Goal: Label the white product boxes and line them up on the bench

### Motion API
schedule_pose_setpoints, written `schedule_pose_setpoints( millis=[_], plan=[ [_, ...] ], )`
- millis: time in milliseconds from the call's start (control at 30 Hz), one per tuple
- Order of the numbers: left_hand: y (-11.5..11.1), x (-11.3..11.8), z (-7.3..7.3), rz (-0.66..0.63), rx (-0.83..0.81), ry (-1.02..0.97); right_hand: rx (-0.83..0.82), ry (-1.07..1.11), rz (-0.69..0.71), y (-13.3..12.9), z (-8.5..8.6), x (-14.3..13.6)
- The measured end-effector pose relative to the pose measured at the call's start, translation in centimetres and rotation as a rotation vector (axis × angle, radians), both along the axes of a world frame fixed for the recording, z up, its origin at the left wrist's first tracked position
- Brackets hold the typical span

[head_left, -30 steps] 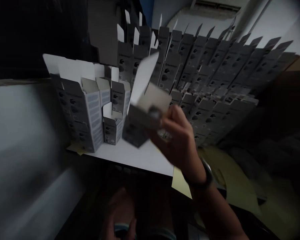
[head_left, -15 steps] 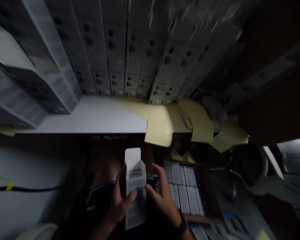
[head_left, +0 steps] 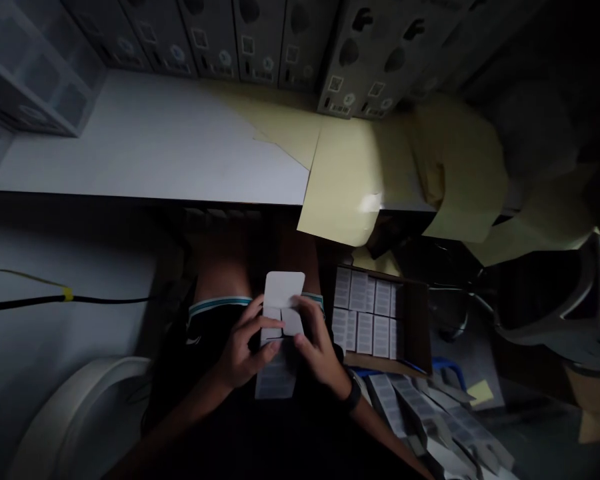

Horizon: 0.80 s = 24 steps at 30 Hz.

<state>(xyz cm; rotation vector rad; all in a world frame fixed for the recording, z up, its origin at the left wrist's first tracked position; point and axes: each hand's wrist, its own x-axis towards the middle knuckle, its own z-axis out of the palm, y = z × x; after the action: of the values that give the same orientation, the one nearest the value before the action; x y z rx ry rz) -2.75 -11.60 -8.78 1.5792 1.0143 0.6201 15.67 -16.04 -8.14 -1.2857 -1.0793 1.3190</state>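
A small white printed box (head_left: 276, 377) rests upright over my lap, its top end towards the table. Its large top flap stands raised, and the smaller side flaps lie folded inward over the opening. My left hand (head_left: 245, 347) grips the box from the left, with fingers across the side flap and the thumb on the front. At the right side my right hand (head_left: 320, 340) touches the flaps with its fingertips, the thumb near the box's upper right edge. The box's contents are hidden by the flaps.
A white table (head_left: 180, 147) bears tall boxes (head_left: 260, 47) and yellow sheets (head_left: 340, 180) hanging over its edge. Right of my lap, a carton (head_left: 417, 327) holds many small boxes. Flattened boxes (head_left: 445, 420) lie below it. White chairs stand left (head_left: 65, 413) and right (head_left: 555, 327).
The view has tilted down. The box's side flaps are now folded in, my left fingers have moved onto them, and my right hand has come from beside the box to its top.
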Motion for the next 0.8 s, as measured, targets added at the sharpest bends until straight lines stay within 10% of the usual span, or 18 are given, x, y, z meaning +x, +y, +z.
schedule_pose_setpoints(
  millis=[367,533,800],
  plan=[
    [1.1,-0.2,-0.5,0.021,0.279,-0.023,0.120,-0.027,0.370,5.3,1.7,2.8],
    [1.1,0.1,-0.7,0.144,0.233,-0.321,0.211,-0.131,0.298,4.3,1.5,2.8],
    [2.5,0.3,1.1,0.112,0.177,-0.266,0.203,-0.198,0.197,3.0,2.0,1.1]
  ],
)
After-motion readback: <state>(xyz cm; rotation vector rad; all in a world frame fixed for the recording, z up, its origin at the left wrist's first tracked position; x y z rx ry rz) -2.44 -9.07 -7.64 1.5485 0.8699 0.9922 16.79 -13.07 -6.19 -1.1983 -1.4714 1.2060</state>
